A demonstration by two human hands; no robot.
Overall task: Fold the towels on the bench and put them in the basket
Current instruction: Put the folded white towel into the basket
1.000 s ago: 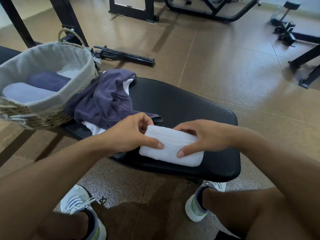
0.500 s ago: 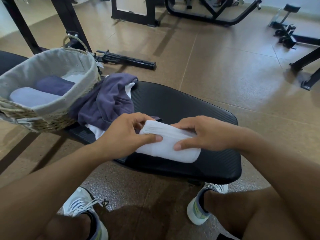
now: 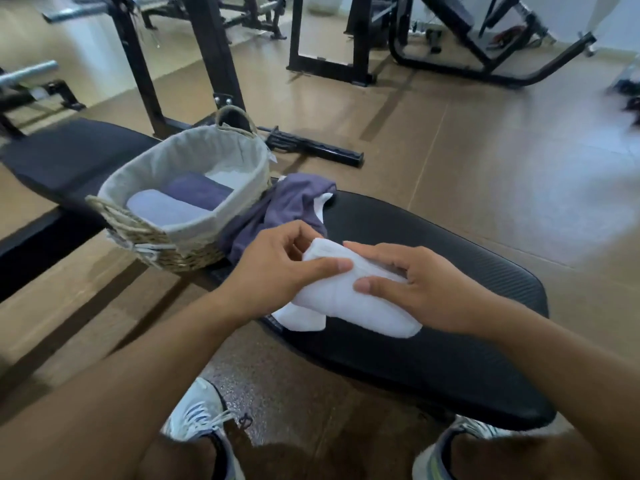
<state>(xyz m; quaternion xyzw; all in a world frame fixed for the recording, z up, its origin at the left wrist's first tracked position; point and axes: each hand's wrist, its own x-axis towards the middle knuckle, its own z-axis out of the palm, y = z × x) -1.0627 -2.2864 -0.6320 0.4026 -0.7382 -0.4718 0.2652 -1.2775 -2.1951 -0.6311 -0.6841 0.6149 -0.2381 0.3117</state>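
Observation:
A folded white towel (image 3: 349, 303) is held just above the black bench pad (image 3: 433, 341), one corner hanging down at its left. My left hand (image 3: 277, 268) grips its left end, thumb on top. My right hand (image 3: 415, 285) grips its right side, thumb pressed on the top face. A crumpled purple towel (image 3: 277, 209) lies on the bench beyond my hands, with a bit of white cloth (image 3: 323, 202) showing under it. The lined wicker basket (image 3: 194, 233) stands to the left on the bench and holds folded pale, purple and white towels.
Black gym machine frames (image 3: 214, 64) stand behind the basket and across the far floor. A black bar attachment (image 3: 311, 147) lies on the tan floor behind the bench. My two sneakers (image 3: 197, 420) are on the floor below the bench edge.
Both hands have lifted the folded white towel off the bench and shifted it left toward the basket; a corner now hangs loose. The view has swung up and to the left.

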